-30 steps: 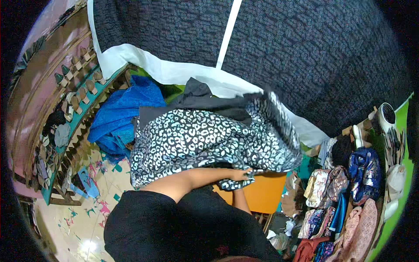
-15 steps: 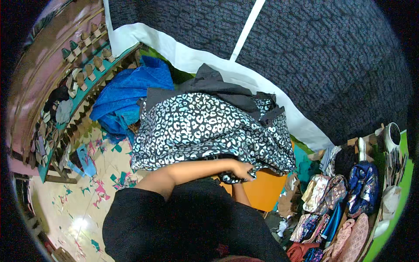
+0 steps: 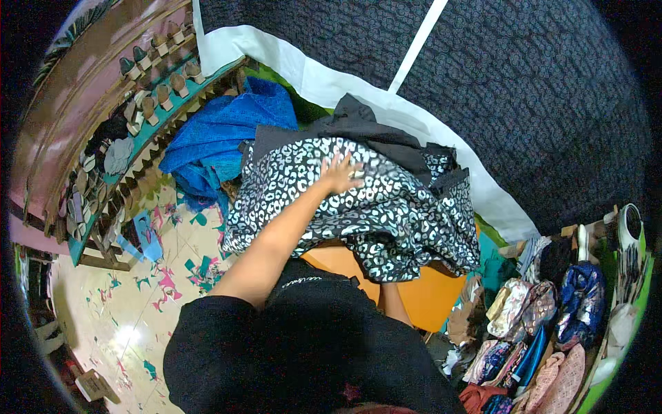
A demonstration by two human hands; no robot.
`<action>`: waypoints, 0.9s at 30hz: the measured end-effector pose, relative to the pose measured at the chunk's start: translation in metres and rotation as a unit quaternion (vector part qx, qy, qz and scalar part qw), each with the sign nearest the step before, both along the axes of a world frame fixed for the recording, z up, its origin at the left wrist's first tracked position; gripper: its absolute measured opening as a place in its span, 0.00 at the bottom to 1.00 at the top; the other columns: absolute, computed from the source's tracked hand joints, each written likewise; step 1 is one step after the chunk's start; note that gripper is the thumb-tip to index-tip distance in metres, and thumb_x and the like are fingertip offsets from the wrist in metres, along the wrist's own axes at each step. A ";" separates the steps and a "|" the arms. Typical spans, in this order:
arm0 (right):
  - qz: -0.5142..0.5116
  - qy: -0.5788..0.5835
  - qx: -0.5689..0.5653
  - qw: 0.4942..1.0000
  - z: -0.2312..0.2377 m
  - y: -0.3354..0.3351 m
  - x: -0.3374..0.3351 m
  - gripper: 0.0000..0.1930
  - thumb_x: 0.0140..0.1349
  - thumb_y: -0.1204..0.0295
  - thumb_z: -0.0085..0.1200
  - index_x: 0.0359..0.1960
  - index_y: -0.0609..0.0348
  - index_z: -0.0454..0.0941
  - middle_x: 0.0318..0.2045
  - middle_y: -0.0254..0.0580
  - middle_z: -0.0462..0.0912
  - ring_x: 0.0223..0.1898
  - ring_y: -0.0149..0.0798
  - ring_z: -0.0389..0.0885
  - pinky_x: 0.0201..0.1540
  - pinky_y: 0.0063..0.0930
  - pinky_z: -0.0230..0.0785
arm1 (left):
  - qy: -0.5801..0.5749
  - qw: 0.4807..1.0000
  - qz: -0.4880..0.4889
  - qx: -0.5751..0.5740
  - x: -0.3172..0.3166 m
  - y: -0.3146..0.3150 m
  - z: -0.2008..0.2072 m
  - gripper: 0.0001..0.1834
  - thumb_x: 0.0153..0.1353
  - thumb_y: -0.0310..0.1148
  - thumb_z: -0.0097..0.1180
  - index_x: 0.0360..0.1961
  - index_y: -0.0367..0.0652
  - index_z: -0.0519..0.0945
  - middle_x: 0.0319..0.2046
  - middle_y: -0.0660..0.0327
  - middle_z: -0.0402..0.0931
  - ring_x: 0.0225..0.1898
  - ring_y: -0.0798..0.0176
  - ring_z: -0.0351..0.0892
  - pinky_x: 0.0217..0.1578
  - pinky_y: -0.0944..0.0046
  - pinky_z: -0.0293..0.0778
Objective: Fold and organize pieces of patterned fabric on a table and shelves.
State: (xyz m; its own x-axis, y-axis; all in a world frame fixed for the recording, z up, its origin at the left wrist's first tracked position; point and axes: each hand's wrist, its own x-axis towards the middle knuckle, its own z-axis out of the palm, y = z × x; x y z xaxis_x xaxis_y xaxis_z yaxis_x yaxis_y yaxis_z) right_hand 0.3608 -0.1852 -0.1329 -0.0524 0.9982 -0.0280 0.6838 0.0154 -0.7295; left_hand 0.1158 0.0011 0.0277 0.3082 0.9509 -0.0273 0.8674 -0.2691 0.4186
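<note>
A black cloth with white leopard spots lies bunched in front of me, its near edge hanging in folds. My left hand rests flat on top of it, fingers spread. The right forearm reaches in under the cloth's near edge, so the fabric covers my right hand and its fingers do not show. Plain dark cloth is heaped along the far side of the spotted one. Beneath it all, an orange surface shows near my right arm.
Bright blue cloth is piled at the far left, beside a teal shelf of shoes. Fabric scraps litter the tiled floor. Folded and rolled fabrics stand at the right. A dark patterned hanging spans the back.
My left hand has gone from the cloth's near edge, beside my right hand, up onto its top and opened out. The near edge has shifted, baring more orange. The whole view has shifted slightly.
</note>
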 end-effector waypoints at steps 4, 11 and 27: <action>-0.012 -0.034 0.000 0.999 0.003 -0.002 0.004 0.28 0.58 0.51 0.32 0.56 0.53 0.54 0.56 0.40 0.55 0.57 0.41 0.51 0.59 0.34 0.42 | 0.066 0.996 -0.006 -0.056 0.007 -0.028 -0.047 0.31 0.56 0.60 0.27 0.60 0.67 0.46 0.63 0.61 0.33 0.63 0.53 0.25 0.58 0.47 0.23; -0.034 -0.097 -0.001 0.995 0.012 -0.008 0.018 0.29 0.57 0.50 0.31 0.57 0.52 0.52 0.57 0.40 0.52 0.59 0.41 0.48 0.60 0.34 0.39 | 0.032 0.998 -0.010 -0.053 -0.001 -0.015 -0.043 0.31 0.55 0.60 0.28 0.60 0.66 0.47 0.63 0.61 0.32 0.63 0.53 0.25 0.58 0.47 0.23; -0.169 -0.250 0.107 0.947 0.058 -0.051 -0.037 0.24 0.51 0.60 0.43 0.49 0.60 0.64 0.52 0.56 0.62 0.53 0.58 0.56 0.55 0.49 0.45 | 0.026 1.000 -0.016 -0.007 -0.013 -0.014 -0.045 0.26 0.57 0.55 0.30 0.57 0.67 0.56 0.61 0.62 0.46 0.62 0.53 0.39 0.58 0.47 0.33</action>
State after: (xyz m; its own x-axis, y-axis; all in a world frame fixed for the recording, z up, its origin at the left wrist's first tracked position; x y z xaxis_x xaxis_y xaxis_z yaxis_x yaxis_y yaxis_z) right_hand 0.3234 -0.2362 -0.0748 0.2372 0.9414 0.2397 0.9356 -0.1549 -0.3173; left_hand 0.1024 -0.0132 -0.0171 0.3361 0.9401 -0.0568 0.8789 -0.2914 0.3777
